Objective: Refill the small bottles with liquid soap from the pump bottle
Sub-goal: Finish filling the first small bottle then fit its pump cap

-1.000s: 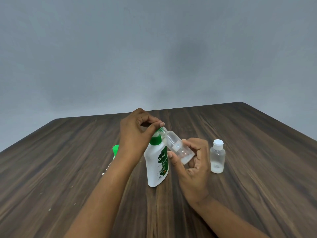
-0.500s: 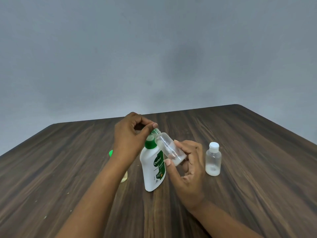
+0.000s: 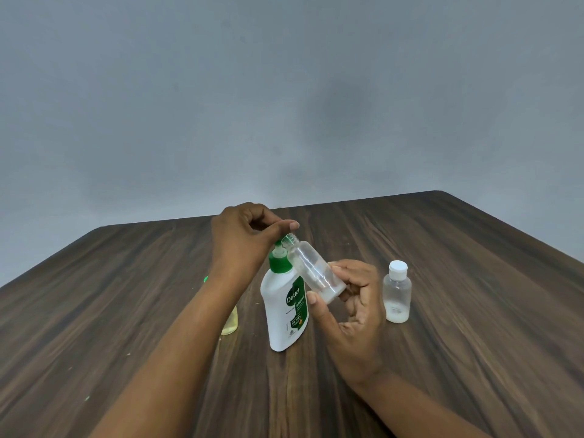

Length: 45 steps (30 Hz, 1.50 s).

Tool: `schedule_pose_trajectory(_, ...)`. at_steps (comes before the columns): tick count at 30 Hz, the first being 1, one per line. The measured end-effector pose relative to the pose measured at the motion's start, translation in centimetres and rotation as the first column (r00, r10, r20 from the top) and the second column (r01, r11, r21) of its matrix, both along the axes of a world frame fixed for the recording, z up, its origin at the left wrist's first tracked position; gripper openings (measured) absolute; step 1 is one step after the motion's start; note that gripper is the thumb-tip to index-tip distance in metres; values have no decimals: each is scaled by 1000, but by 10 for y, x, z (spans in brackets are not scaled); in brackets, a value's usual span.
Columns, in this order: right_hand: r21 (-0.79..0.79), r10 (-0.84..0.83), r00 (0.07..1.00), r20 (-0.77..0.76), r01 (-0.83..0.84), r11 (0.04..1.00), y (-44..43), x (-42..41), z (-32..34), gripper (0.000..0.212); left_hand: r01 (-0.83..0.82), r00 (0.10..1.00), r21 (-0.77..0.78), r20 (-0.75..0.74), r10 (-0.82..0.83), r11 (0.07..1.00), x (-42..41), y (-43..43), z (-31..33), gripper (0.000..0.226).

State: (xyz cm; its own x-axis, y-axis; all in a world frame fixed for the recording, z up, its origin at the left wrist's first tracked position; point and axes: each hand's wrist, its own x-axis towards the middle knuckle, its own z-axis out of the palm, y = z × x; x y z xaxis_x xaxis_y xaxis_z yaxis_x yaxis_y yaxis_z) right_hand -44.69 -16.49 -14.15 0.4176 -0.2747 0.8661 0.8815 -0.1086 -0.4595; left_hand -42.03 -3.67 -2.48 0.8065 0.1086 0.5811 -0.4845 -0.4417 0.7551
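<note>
Evidently mid-fill: left hand (image 3: 243, 245) curled its fingers over the head of the Dettol pump bottle (image 3: 284, 314) on the desk (image 3: 474, 311). Right hand (image 3: 354, 311) pinched the uncapped small bottle (image 3: 313, 270), tilted, neck at the nozzle, nearly empty. The capped small bottle (image 3: 397, 295) nearby held little; a half-hidden yellowish bottle (image 3: 230, 324) was possibly full.

We look from one wide-angle camera on the person's head, facing forward and down across the wooden table (image 3: 474, 311). The view sits close. Both forearms enter from the bottom edge. The left hand (image 3: 243, 245), curled over the top of the pump bottle (image 3: 284, 314), and the right hand (image 3: 354, 308), gripping the tilted small bottle (image 3: 311, 267), lie just below centre. The grey wall (image 3: 284, 105) fills the upper half, and the table's far edge crosses near mid-height, its sides splaying outward.
</note>
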Motion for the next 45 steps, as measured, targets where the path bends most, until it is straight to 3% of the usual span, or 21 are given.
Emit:
schedule_pose_trajectory(18, -8, -54, 998, -26, 54, 999, 0, 2, -2, 29, -4, 996, -41, 88, 8, 999, 1, 0, -18, 15)
schedule_pose_trajectory(24, -31, -63, 997, -48, 61, 998, -1, 4, -3, 32, 12, 997, 145, 77, -23, 989, 6, 6, 2, 20)
schedule_pose_trajectory(33, 15, -33, 998, -47, 34, 999, -2, 2, -5, 30, -20, 993, 28, 117, 17, 999, 3, 1, -22, 25)
schedule_pose_trajectory(39, 5, -38, 998, -48, 38, 999, -2, 3, -5, 31, -80, 984, 63, 163, 69, 995, 0, 1, -25, 26)
schedule_pose_trajectory(45, -10, -26, 999, -42, 26, 1000, -3, 4, -4, 33, -39, 993, 120, 119, 25, 992, 1, 4, -6, 24)
